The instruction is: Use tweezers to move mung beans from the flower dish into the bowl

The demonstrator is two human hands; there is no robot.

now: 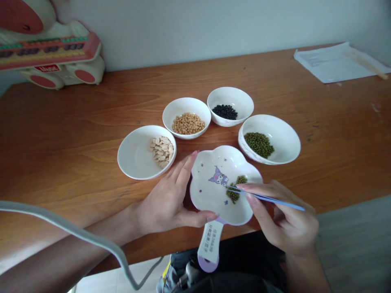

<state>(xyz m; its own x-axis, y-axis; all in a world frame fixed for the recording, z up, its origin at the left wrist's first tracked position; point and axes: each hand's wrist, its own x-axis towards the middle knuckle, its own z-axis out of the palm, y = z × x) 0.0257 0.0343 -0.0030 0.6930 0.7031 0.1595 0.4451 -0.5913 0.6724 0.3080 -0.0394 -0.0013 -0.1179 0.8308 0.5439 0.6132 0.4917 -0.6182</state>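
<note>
A white flower-shaped dish (210,203) with a purple rim and a cartoon print sits at the table's front edge. My left hand (168,199) grips its left side, fingers along the rim and thumb by the labelled handle (210,238). In my right hand (285,217) is a pair of blue tweezers (276,200), pinched between thumb and fingers. The tips reach into a small pile of mung beans (233,194) in the dish. Whether a bean is between the tips is too small to tell.
Behind the dish stand white bowls of flat pale seeds (161,150), soybeans (188,123), black beans (225,112) and mung beans (259,144). A toy piano (58,53) is at back left, paper (332,63) at back right. A grey cable (91,238) crosses the lower left.
</note>
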